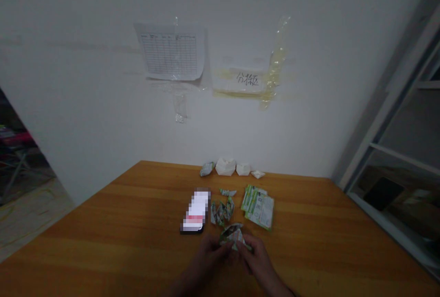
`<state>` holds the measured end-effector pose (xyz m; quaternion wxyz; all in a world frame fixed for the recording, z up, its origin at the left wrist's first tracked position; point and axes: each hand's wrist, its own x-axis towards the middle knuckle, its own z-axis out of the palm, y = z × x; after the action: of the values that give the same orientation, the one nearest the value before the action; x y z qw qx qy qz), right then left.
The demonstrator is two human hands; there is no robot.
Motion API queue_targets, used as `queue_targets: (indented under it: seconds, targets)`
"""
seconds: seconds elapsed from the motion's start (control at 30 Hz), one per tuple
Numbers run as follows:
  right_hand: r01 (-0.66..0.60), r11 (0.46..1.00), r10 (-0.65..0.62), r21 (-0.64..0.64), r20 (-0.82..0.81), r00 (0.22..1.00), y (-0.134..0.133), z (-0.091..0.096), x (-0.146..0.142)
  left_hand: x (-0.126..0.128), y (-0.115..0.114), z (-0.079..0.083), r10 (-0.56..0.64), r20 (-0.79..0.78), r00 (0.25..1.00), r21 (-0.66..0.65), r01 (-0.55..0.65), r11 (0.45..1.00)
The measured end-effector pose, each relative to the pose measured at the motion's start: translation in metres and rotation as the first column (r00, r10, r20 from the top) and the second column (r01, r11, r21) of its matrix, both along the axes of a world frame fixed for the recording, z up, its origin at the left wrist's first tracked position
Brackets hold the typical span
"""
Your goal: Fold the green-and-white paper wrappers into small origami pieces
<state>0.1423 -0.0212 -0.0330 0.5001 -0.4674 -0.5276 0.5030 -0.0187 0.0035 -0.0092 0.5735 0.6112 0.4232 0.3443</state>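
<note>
Both my hands are closed around a folded piece of printed green-and-white paper (233, 235) near the front of the table. My left hand (210, 252) grips its left side, and my right hand (253, 250) pinches its right side with the thumb in front. Just beyond it lie several small folded pieces of the same printed paper (222, 212). A phone (195, 212) with a lit, blurred-out screen lies to their left. On the right rests a small stack of flat printed sheets (259, 207).
Along the back of the wooden table (120, 214) stand white folded paper shapes (226, 167) and a grey printed one (206, 169). Taped to the wall are a printed table sheet (172, 54) and a handwritten label (247, 79). A white-framed shelf (405, 159) borders the right side.
</note>
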Motion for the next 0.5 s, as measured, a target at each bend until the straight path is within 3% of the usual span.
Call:
queue_targets:
  seconds: [0.2,0.37,0.5]
  targets:
    - [-0.027,0.998,0.025,0.054,0.038,0.999,0.0,0.002,0.008,0.001,-0.003,-0.003,-0.076,0.077,0.994,-0.083,0.082,0.993]
    - [-0.146,0.986,0.148,-0.078,0.025,0.989,-0.003,0.004,0.007,0.002,-0.007,0.0,-0.091,0.11,0.99,-0.089,0.101,0.991]
    - [-0.182,0.979,0.182,-0.096,-0.016,0.983,-0.007,0.016,0.001,0.0,-0.011,0.006,-0.142,0.154,0.978,-0.1,0.158,0.982]
